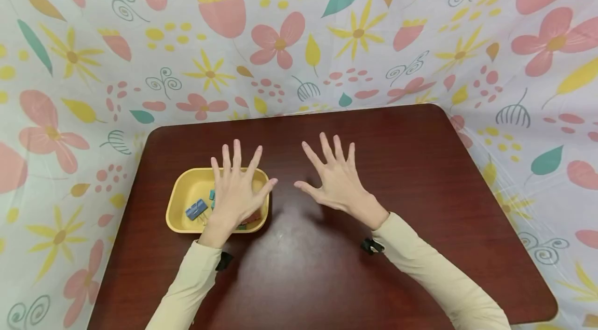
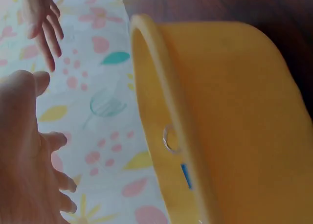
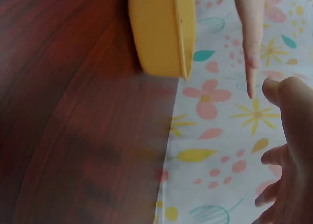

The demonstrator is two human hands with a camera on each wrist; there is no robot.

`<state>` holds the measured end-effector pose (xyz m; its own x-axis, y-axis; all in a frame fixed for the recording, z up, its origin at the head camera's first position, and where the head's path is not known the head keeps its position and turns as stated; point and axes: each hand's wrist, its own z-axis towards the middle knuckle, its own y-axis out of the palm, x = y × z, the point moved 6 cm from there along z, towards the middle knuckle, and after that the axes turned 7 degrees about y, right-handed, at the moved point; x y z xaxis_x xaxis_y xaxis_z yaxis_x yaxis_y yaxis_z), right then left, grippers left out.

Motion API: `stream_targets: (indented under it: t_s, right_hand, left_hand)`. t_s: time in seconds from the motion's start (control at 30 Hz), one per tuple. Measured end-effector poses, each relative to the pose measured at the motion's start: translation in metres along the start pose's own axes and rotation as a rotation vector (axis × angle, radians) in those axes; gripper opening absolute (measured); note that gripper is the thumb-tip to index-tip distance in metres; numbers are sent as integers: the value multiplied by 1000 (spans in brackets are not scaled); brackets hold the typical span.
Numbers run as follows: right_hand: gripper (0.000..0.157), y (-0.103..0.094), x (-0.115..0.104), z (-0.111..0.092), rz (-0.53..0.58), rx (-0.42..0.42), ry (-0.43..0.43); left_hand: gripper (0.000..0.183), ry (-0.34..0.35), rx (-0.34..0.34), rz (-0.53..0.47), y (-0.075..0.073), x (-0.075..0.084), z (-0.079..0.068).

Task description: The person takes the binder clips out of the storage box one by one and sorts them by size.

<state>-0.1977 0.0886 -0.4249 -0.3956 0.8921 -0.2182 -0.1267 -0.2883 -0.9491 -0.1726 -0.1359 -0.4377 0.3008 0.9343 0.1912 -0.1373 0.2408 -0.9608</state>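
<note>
My left hand [image 1: 236, 191] hovers over a yellow plastic basin [image 1: 184, 184], its fingers spread and nothing held. In the basin lies a blue binder clip [image 1: 196, 209]; small teal pieces and a reddish one show partly, and my hand hides the rest. To the right of the basin, my right hand [image 1: 339, 184] is held above the table with spread fingers, also holding nothing. The left wrist view shows the basin's side wall [image 2: 234, 97] close by, with a wire loop [image 2: 169, 140] and a blue bit [image 2: 186, 176] inside it.
A dark reddish-brown table [image 1: 420, 174] with rounded corners bears the basin on its left part. Flower-patterned white cloth [image 1: 299, 81] hangs behind the table and along its sides. Each wrist carries a small black device [image 1: 372, 246].
</note>
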Motion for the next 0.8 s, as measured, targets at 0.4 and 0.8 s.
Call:
stream_targets:
  t_s: [0.4,0.8]
  right_hand:
    - [63,17,-69,19,177,-7,-167]
    - [55,45,-133,38,263,-195,-262]
  left_hand:
    - [80,-126,7,-69,-3,-61,-28]
    - [78,-353,6,-134,-3,-127,-60]
